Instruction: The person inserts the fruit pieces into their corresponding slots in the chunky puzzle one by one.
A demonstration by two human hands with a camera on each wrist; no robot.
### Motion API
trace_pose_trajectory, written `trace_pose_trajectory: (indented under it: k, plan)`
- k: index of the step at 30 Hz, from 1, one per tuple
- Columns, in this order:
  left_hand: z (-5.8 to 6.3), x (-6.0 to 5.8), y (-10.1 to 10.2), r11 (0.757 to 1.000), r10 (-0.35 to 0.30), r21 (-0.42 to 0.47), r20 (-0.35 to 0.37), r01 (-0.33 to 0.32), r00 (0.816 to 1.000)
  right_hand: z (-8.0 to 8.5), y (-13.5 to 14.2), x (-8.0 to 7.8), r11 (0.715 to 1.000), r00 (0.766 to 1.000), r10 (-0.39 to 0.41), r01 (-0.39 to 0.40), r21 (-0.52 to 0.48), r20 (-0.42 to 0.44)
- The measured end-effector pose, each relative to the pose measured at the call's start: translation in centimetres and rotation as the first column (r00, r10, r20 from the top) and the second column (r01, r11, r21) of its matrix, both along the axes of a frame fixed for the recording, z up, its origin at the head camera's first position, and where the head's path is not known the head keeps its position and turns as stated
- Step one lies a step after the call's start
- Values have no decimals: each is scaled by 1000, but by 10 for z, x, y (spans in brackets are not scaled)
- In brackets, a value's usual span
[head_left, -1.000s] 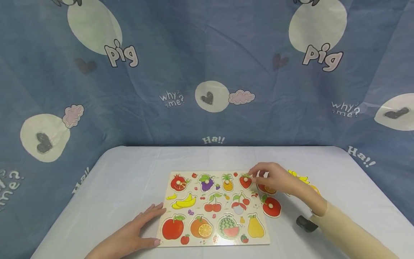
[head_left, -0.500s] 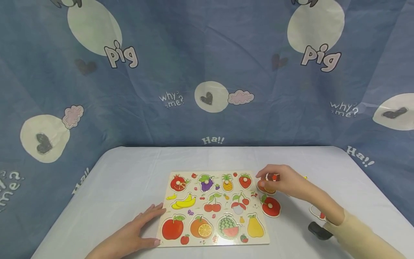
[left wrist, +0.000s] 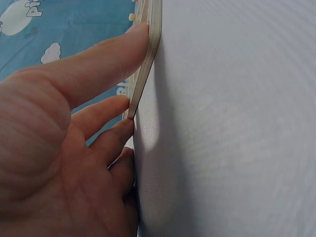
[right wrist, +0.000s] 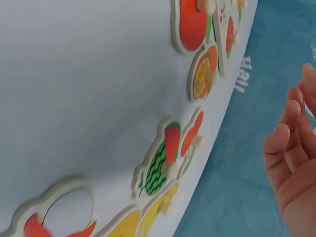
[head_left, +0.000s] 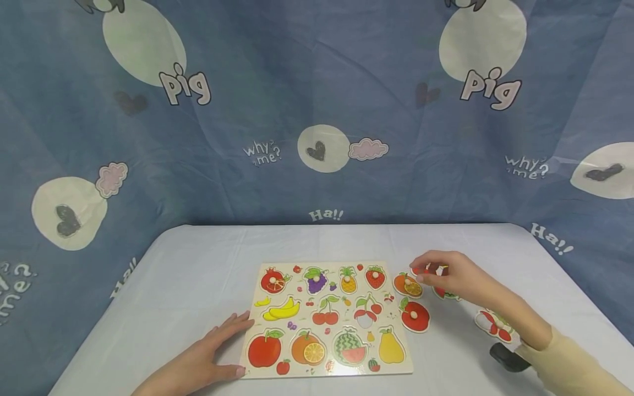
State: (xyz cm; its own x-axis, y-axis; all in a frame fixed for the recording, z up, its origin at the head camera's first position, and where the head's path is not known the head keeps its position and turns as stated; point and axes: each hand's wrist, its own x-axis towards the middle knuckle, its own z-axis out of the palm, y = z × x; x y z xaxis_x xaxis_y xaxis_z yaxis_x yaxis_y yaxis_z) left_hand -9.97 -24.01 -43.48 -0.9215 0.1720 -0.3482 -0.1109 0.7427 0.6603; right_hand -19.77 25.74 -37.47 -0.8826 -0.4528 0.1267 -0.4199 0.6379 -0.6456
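Note:
A fruit peg-puzzle board (head_left: pixel 305 317) lies flat on the table. My left hand (head_left: pixel 203 352) lies at its left side, with thumb and fairly straight fingers touching the edge; the left wrist view shows the thumb (left wrist: pixel 111 57) against it. Knobbed pomegranate (head_left: pixel 273 280), grapes (head_left: pixel 316 280), pineapple (head_left: pixel 349 282) and strawberry (head_left: pixel 375 276) pieces sit in the top row. To the right, my right hand (head_left: pixel 448 272) hovers over loose pieces, fingers loosely bent, nothing visibly held. Below it are the orange piece (head_left: pixel 408 285) and the watermelon piece (right wrist: pixel 158 168), partly hidden in the head view.
Right of the board lie an apple-like red piece (head_left: pixel 415 317) and a cherry piece (head_left: pixel 495 327). Yellow pieces (right wrist: pixel 160 205) show in the right wrist view. A black device (head_left: pixel 510 357) sits by the right wrist. A patterned blue cloth (head_left: pixel 247 187) hangs behind the table.
My right hand has moved right, from beside the strawberry piece to over the loose pieces, uncovering the orange and cherry pieces. The left hand stays at the board's edge.

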Motion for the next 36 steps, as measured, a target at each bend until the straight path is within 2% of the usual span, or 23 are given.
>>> trace_pose_trajectory:
  k: [3, 13, 20, 30, 36]
  plan:
    - [0, 0, 1, 1000, 2, -2, -1, -2, 1000, 0, 8, 2, 1000, 1000, -23, 23, 1, -1]
    - [-1, -1, 0, 1000, -3, 0, -4, 3, 1000, 0, 29, 8, 993, 992, -97, 103, 65, -81]
    - [-2, -1, -1, 1000, -7, 3, -4, 7, 1000, -4, 46, 7, 984, 984, -139, 149, 99, -108]
    - [-2, -1, -1, 1000, -11, 4, -7, 11, 1000, -12, 66, 3, 981, 983, -185, 186, 56, -21]
    - [-2, -1, -1, 1000, -10, 2, -5, 10, 1000, -16, 74, -3, 976, 977, -209, 206, 67, 39]
